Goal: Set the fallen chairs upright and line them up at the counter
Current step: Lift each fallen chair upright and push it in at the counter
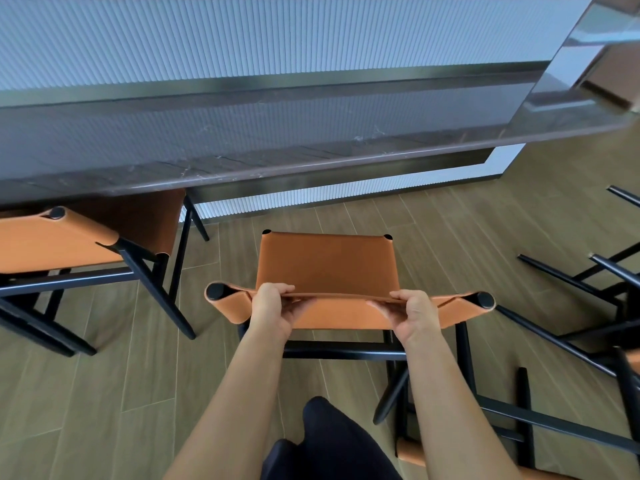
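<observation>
The left hand (273, 308) and right hand (412, 315) both grip the backrest (341, 317) of the upright chair (327, 263), which faces straight ahead toward the worktop (242, 140) just beyond.

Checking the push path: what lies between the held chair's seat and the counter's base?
Only bare plank floor lies between the chair's seat and the counter's base, as the head view shows.
</observation>
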Demonstrator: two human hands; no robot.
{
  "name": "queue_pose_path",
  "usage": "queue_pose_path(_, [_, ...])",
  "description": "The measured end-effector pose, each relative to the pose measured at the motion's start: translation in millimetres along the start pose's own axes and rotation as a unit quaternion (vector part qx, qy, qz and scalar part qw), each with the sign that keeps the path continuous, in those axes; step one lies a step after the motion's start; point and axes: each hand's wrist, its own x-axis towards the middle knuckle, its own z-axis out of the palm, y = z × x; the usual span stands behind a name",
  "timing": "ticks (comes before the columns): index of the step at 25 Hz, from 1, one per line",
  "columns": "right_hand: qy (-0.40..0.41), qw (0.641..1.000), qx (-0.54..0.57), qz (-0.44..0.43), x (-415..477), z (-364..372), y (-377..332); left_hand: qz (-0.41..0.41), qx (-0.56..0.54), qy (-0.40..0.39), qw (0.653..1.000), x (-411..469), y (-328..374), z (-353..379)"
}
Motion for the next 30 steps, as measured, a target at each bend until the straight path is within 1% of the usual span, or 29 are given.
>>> queue_pose_path(5, [-0.007, 1.000, -0.006, -0.015, 16.7, 37.9, -27.0, -0.020, 0.015, 0.010, 1.000, 12.2, 36.7, 42.0])
queue_pose_path(8, [-0.011, 0.999, -0.028, -0.016, 27.5, 61.3, -44.1, -0.028, 0.024, 0.005, 0.999, 20.2, 55.7, 63.8])
queue_pose_path(12, [-0.017, 0.999, -0.050, 0.005, 48.3, 92.8, -70.8, -0.038, 0.041, 0.001, 0.998, 35.4, 80.2, 94.1])
queue_pose_path(19, [-0.012, 0.996, -0.079, 0.044, 79.4, 132.3, -101.8, -0.055, 0.063, 0.040, 0.996, 63.9, 112.3, 139.6])
queue_pose_path(22, [-0.009, 0.995, -0.082, 0.049, 88.7, 144.9, -112.1, -0.031, 0.058, 0.024, 0.998, 69.3, 117.9, 151.5])
queue_pose_path(25, [0.003, 0.997, -0.076, 0.023, 90.9, 163.0, -117.8, -0.008, 0.035, 0.033, 0.999, 73.7, 126.8, 159.5])
queue_pose_path(30, [-0.026, 0.994, -0.101, -0.009, 94.8, 227.3, -112.3, 0.051, 0.003, 0.028, 0.998, 92.9, 180.4, 158.9])
